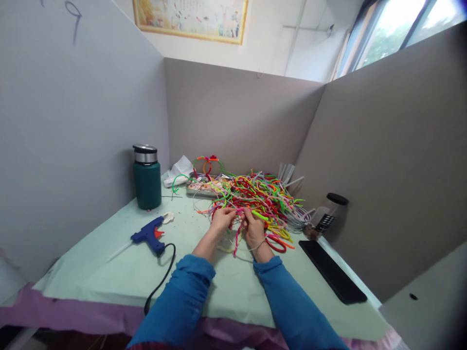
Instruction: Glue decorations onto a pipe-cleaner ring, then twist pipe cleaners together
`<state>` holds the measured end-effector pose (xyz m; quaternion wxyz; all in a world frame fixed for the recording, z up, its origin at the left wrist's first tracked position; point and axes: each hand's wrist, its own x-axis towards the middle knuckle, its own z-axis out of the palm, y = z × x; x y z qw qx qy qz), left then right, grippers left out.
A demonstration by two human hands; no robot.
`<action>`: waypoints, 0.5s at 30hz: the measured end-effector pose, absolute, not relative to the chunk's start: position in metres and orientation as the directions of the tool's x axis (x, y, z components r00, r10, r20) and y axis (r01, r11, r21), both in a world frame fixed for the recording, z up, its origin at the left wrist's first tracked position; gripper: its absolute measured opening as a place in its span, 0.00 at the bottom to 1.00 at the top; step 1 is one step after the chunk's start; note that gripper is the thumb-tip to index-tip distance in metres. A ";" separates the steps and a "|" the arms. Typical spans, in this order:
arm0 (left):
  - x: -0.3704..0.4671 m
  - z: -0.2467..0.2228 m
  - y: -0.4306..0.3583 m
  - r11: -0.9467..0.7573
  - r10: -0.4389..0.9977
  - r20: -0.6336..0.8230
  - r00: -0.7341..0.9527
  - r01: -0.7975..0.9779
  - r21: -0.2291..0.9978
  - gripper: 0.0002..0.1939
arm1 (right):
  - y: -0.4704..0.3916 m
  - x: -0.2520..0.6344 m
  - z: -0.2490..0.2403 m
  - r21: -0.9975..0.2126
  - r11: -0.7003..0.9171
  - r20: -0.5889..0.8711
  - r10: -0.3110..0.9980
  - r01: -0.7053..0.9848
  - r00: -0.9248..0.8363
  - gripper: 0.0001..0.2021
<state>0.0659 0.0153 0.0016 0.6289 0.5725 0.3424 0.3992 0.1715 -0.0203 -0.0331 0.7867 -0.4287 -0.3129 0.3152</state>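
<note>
Between my two hands runs a pink pipe cleaner [237, 239], one part hanging down toward the table. My left hand [222, 219] is closed in a pinch on it. Close by on the right, my right hand [254, 228] also grips it between thumb and fingers. A thin pale strand passes near my right wrist, and I cannot tell whether it is attached to the pink piece. Just beyond both hands lies a tangled heap of many-coloured pipe cleaners [260, 192], partly hidden by my fingers.
On the left a blue glue gun [149, 236] lies with its cord trailing to the front edge. Behind it stands a green bottle [147, 182]. A tray [204, 192] of small pieces sits at the back. To the right are a black flat object [332, 272] and a clear jar [324, 218].
</note>
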 end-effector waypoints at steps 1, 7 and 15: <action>0.066 0.002 0.015 -0.006 0.898 0.045 0.437 -0.089 0.996 0.07 | -0.019 0.172 -0.034 -0.866 0.437 0.217 0.766 -0.242 0.605 0.17; 0.068 -0.006 0.021 -0.156 0.909 0.129 0.397 0.035 0.987 0.12 | -0.018 0.174 -0.036 -0.843 0.439 0.184 0.777 -0.310 0.602 0.16; 0.069 -0.013 0.028 -0.416 0.888 0.316 0.333 0.292 0.861 0.10 | -0.018 0.173 -0.035 -0.859 0.419 0.177 0.782 -0.295 0.597 0.18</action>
